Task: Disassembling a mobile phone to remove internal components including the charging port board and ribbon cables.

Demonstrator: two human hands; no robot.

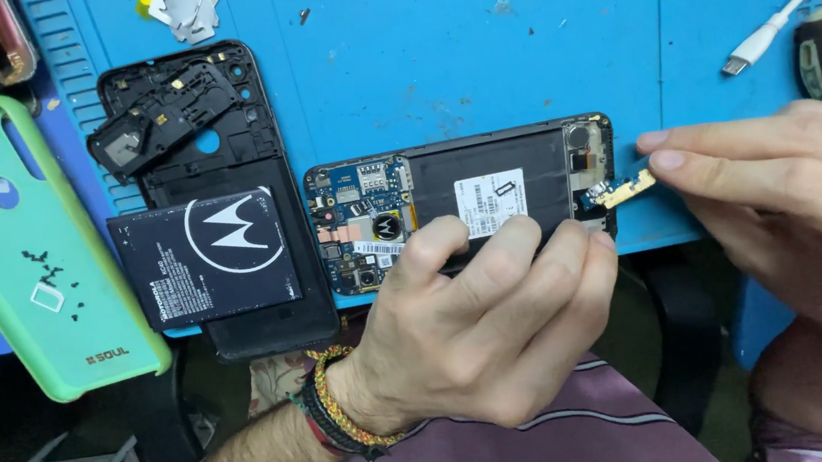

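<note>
An opened phone (485, 169) lies on the blue mat, its circuit board (362, 221) exposed at the left end and a white label in the middle. My left hand (480, 325) rests on the phone's near edge and holds it down. My right hand (789, 195) pinches a small gold-coloured board part (628, 187) between thumb and forefinger at the phone's right end, where a flex piece (590, 196) sits.
A black battery (207, 256) lies on the black back cover (234, 168), with a black inner frame piece (159, 120) on its top. A green case (21, 248) is at the left. A white cable plug (750, 48) lies at the upper right.
</note>
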